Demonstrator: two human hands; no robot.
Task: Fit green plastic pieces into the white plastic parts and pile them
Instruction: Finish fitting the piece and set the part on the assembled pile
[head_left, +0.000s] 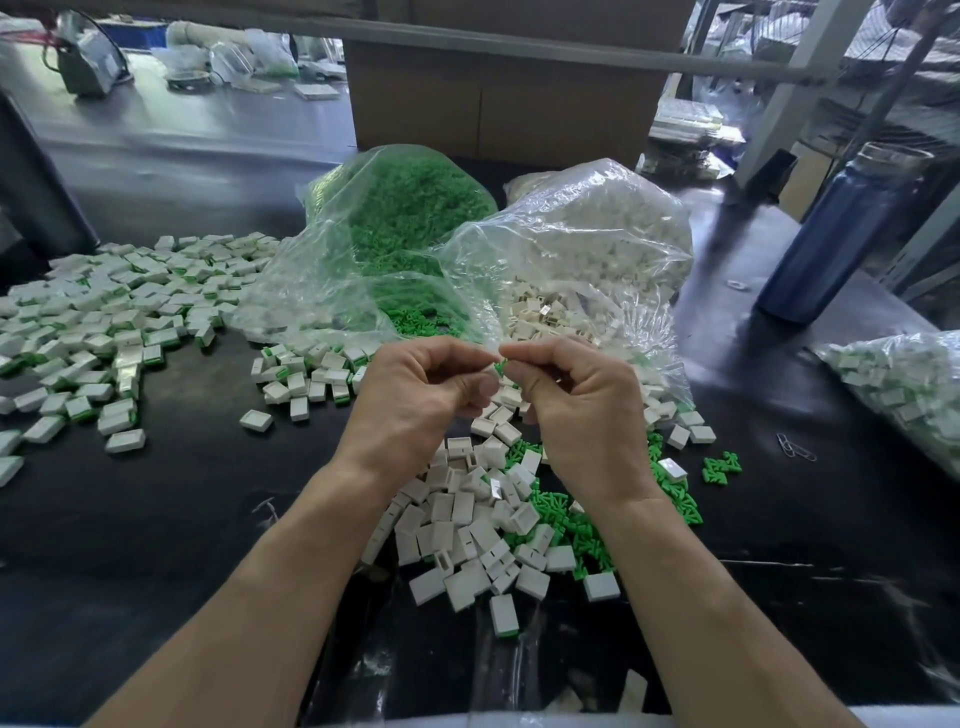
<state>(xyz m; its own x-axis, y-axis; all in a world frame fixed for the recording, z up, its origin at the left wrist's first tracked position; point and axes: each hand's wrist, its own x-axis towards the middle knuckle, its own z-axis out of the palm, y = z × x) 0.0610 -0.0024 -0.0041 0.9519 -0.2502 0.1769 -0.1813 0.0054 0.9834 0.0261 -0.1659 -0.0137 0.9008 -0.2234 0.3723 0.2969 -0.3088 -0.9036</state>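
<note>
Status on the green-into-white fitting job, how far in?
Done: a large pile of fitted parts lies at the left, and a bagful at the right. In hand: the left hand and right hand pinch a green piece between them. Left: loose white parts, and mostly full bags of green pieces and white parts.

Both forearms reach forward, left hand (415, 395) and right hand (576, 400) curled, fingertips meeting.
</note>
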